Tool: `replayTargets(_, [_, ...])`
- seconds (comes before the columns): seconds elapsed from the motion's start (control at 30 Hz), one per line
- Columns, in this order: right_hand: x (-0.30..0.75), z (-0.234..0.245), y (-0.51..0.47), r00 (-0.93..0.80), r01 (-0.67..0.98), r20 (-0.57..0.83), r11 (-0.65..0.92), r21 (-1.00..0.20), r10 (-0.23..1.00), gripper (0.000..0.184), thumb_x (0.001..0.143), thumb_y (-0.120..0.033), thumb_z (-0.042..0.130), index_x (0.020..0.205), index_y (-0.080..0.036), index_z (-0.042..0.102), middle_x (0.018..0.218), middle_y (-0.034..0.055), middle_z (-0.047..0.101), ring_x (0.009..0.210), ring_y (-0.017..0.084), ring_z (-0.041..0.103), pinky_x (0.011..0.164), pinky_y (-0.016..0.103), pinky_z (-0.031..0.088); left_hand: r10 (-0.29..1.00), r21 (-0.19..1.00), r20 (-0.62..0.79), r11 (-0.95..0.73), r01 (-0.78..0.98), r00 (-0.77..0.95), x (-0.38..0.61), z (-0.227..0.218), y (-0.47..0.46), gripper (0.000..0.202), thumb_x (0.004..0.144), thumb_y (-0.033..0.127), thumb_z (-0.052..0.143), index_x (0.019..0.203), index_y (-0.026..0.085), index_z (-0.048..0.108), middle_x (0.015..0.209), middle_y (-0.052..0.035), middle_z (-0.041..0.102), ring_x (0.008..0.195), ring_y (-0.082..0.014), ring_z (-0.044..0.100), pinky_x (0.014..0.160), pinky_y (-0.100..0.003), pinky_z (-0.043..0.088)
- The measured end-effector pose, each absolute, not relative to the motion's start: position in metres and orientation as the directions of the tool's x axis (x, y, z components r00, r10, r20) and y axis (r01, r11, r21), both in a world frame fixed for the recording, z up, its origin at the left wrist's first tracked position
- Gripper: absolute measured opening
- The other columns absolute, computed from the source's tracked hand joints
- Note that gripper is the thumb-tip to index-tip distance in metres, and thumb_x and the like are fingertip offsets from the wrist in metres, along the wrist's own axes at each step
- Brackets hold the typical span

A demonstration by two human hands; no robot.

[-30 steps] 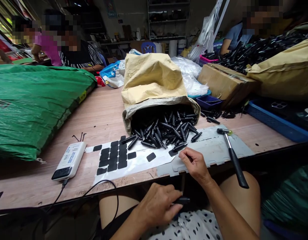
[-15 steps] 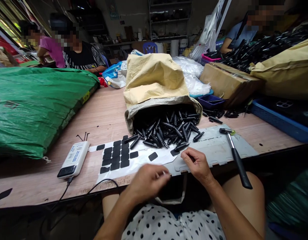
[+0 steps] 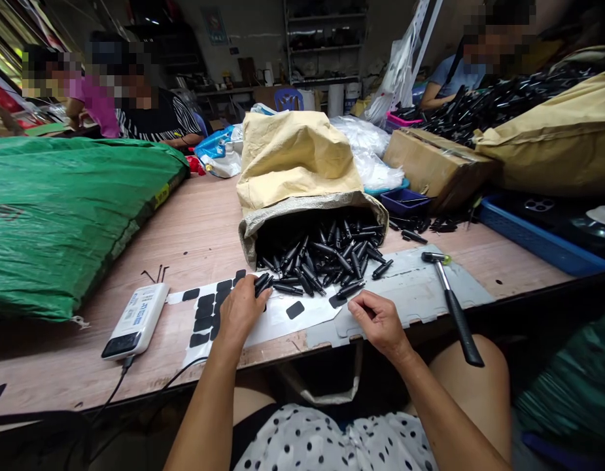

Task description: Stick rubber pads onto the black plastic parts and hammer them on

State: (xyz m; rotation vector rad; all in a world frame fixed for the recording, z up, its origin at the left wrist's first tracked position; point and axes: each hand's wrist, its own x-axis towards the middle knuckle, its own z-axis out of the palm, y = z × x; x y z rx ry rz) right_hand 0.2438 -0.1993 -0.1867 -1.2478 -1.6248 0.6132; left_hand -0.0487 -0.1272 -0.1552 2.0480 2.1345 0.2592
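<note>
Left hand (image 3: 243, 311), nearer, is touching black pieces (image 3: 261, 283) at its far right, slanting far-right; cannot tell if clamping; right hand (image 3: 378, 322) is keeping fingers together.

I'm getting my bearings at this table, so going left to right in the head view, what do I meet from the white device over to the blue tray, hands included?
White device, your left hand, a loose black patch, your right hand, the hammer, the blue tray.
</note>
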Motion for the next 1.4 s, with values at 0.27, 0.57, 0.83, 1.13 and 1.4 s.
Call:
replayTargets(0.27, [0.243, -0.185, -0.200, -0.017, 0.444, 0.397, 0.363, -0.819, 0.917, 0.027, 0.096, -0.033, 0.056, 0.072, -0.019, 0.060, 0.066, -0.0007, 0.051, 0.061, 0.013, 0.047, 0.059, 0.027, 0.037, 0.992, 0.284, 0.058, 0.088, 0.955, -0.108, -0.038, -0.152, -0.139, 0.028, 0.102, 0.040, 0.041, 0.103, 0.020, 0.061, 0.100, -0.0111, 0.073, 0.092, -0.0296, 0.069, 0.072, -0.034, 0.048])
replayTargets(0.57, [0.243, -0.186, -0.200, -0.025, 0.461, 0.402, 0.368, -0.808, 0.915, 0.025, 0.095, -0.033, 0.057, 0.074, -0.019, 0.061, 0.066, -0.0011, 0.050, 0.058, 0.012, 0.044, 0.056, 0.027, 0.035, 0.919, 0.466, 0.376, -0.297, 0.833, 0.118, 0.032, -0.152, -0.120, 0.026, 0.103, 0.036, 0.048, 0.121, 0.023, 0.060, 0.110, -0.0070, 0.066, 0.094, -0.0212, 0.066, 0.076, -0.029, 0.050])
replayTargets(0.83, [0.243, -0.187, -0.199, -0.013, 0.472, 0.412, 0.369, -0.801, 0.911, 0.025, 0.095, -0.031, 0.058, 0.073, -0.019, 0.061, 0.065, -0.0010, 0.051, 0.059, 0.012, 0.045, 0.057, 0.027, 0.036, 0.886, 0.529, 0.464, -0.279, 0.802, 0.002, 0.059, -0.152, -0.114, 0.031, 0.102, 0.040, 0.051, 0.124, 0.022, 0.064, 0.109, -0.0075, 0.061, 0.095, -0.0215, 0.064, 0.077, -0.029, 0.050])
replayTargets(1.13, [0.244, -0.188, -0.200, -0.019, 0.471, 0.402, 0.363, -0.804, 0.916, 0.022, 0.094, -0.031, 0.058, 0.076, -0.019, 0.063, 0.067, -0.0003, 0.054, 0.061, 0.013, 0.047, 0.056, 0.027, 0.036, 0.872, 0.714, 0.410, -0.490, 0.500, 0.269, 0.046, -0.169, -0.172, 0.024, 0.099, 0.029, 0.058, 0.120, 0.021, 0.066, 0.096, -0.0046, 0.064, 0.091, -0.0176, 0.063, 0.084, -0.029, 0.050])
replayTargets(1.4, [0.239, -0.183, -0.203, -0.072, 0.478, 0.393, 0.378, -0.793, 0.917, 0.013, 0.093, -0.030, 0.060, 0.089, -0.018, 0.064, 0.074, -0.0002, 0.056, 0.062, 0.012, 0.047, 0.057, 0.025, 0.039, 0.841, 0.712, 0.341, -0.523, 0.469, 0.420, 0.046, -0.187, -0.180, 0.027, 0.097, 0.025, 0.061, 0.123, 0.024, 0.066, 0.094, -0.0030, 0.063, 0.087, -0.0168, 0.062, 0.079, -0.028, 0.050])
